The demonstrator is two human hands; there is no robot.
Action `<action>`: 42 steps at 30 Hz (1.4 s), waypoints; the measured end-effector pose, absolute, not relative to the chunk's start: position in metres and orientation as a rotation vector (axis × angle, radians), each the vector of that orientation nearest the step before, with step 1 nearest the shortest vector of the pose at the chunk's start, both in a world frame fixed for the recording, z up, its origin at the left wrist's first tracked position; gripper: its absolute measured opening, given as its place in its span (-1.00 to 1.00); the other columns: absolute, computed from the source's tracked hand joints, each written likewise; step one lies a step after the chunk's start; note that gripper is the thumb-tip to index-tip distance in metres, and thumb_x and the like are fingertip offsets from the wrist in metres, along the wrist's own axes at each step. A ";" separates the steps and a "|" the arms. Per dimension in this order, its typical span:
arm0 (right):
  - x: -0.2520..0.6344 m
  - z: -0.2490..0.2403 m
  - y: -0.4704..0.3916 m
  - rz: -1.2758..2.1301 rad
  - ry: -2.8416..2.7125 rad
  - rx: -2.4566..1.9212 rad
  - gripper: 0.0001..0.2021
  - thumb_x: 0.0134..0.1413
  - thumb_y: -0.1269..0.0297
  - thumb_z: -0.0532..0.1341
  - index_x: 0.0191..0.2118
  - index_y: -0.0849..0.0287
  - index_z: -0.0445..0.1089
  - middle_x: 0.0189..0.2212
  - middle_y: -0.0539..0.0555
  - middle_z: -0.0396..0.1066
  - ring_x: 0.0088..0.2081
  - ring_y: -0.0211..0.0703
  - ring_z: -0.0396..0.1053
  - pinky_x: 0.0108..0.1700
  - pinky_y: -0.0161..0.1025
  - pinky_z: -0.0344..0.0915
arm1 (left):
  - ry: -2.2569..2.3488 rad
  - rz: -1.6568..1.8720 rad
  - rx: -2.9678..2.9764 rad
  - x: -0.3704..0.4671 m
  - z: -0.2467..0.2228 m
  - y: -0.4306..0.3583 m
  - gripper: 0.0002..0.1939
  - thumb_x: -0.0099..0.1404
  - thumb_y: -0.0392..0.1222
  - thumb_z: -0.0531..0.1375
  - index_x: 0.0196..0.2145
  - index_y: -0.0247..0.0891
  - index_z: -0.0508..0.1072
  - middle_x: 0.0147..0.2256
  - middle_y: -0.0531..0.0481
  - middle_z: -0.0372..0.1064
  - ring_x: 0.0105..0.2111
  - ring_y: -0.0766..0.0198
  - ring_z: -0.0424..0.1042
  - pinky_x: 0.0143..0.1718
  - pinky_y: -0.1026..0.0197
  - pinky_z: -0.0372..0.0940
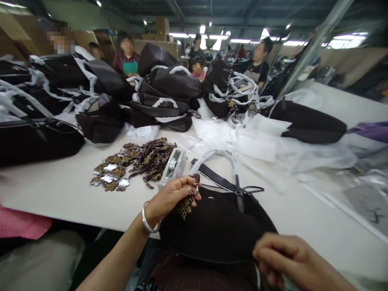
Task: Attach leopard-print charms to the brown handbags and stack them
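Note:
My left hand, with a silver bangle at the wrist, pinches a bag charm by its metal ring. The charm has a leopard-patterned piece hanging below the fingers and a dark brown part above them. Just behind it, a dark brown handbag lies on the table's near edge, its wrapped handle standing up at the back. At the bag's lower right corner is my right hand, fingers curled together and slightly blurred. Whatever it may grip is hidden; a thin pale strip shows below it.
A pile of similar charms lies left of a grey tape dispenser. Stacked dark handbags line the far side, with white wrapping sheets right of them. Other people stand beyond; a pink sleeve shows at left.

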State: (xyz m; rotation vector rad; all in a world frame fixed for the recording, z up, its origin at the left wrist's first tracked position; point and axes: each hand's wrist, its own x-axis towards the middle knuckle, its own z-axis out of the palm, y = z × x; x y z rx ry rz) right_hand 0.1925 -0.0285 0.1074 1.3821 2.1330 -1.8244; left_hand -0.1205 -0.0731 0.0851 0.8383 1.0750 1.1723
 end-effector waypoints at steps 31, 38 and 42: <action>0.112 0.082 0.026 -1.494 3.104 1.066 -0.80 0.12 0.39 0.21 -0.13 0.09 0.49 -0.21 0.03 0.51 -0.18 -0.17 0.44 -0.04 -0.21 0.34 | 1.077 1.123 1.091 -0.078 0.059 -0.048 -0.75 0.38 -0.06 0.08 -0.06 -0.24 0.28 -0.40 0.04 0.33 -0.39 0.33 0.31 -0.28 0.27 0.17; 0.112 0.078 0.026 -1.233 3.353 0.886 -0.82 0.17 0.41 0.19 -0.15 0.10 0.48 -0.23 0.04 0.48 -0.18 -0.19 0.43 -0.07 -0.25 0.35 | 1.112 1.176 1.111 -0.074 0.056 -0.049 -0.75 0.37 -0.05 0.09 -0.09 -0.24 0.30 -0.39 0.03 0.35 -0.38 0.31 0.32 -0.29 0.27 0.18; 0.111 0.077 0.024 -1.128 3.436 0.794 -0.86 0.18 0.34 0.22 -0.17 0.08 0.50 -0.24 0.04 0.49 -0.19 -0.19 0.45 -0.08 -0.28 0.36 | 1.164 1.175 1.086 -0.074 0.052 -0.049 -0.77 0.36 -0.06 0.09 -0.11 -0.24 0.32 -0.41 0.06 0.32 -0.41 0.34 0.27 -0.32 0.29 0.16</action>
